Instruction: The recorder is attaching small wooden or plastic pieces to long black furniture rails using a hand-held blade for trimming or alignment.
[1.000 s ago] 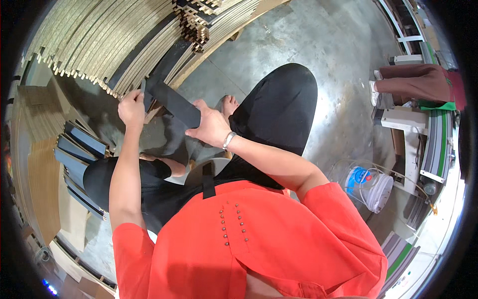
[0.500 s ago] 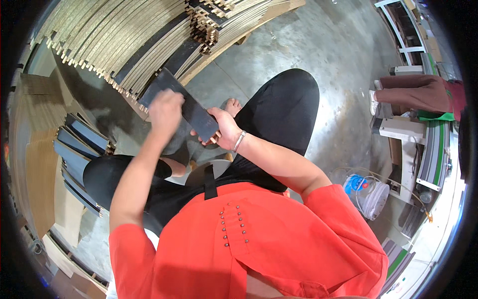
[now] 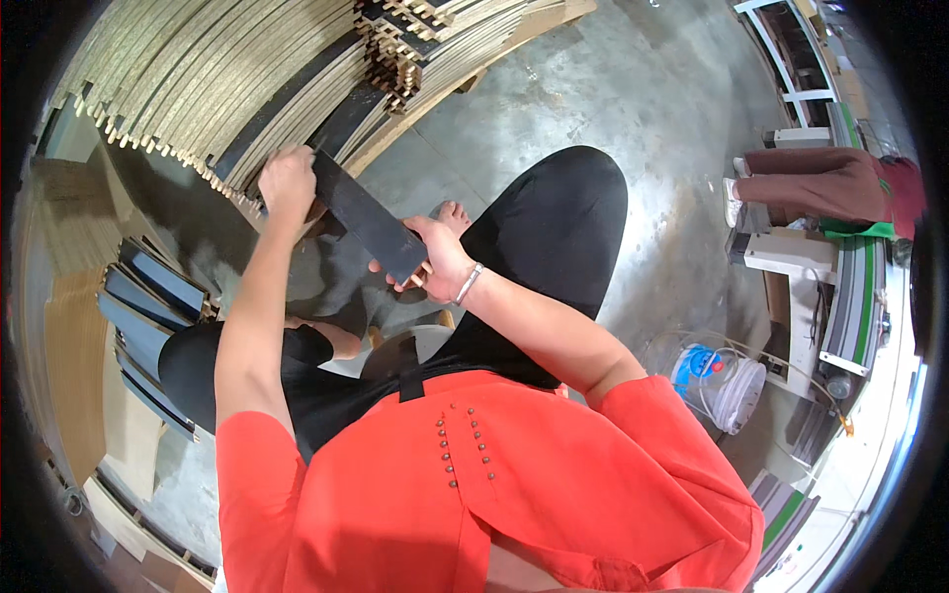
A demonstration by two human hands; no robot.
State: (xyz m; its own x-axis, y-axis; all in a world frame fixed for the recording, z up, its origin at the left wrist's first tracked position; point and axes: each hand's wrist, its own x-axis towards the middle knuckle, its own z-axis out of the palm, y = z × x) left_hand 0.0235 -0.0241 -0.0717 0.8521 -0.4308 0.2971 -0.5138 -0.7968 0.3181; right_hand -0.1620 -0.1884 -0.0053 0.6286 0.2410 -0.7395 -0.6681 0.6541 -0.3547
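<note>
Above the lap, we held a flat dark rectangular board (image 3: 368, 215): left hand (image 3: 287, 183) gripped its far end beside stacked pale wooden panels (image 3: 198, 89), right hand (image 3: 440, 259) clasped its near end.

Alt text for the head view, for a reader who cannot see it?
Seen from above, a seated person in an orange top holds a dark flat panel with both hands: left hand at its far end, right hand at its near end. Stacked wooden boards lie ahead.
</note>
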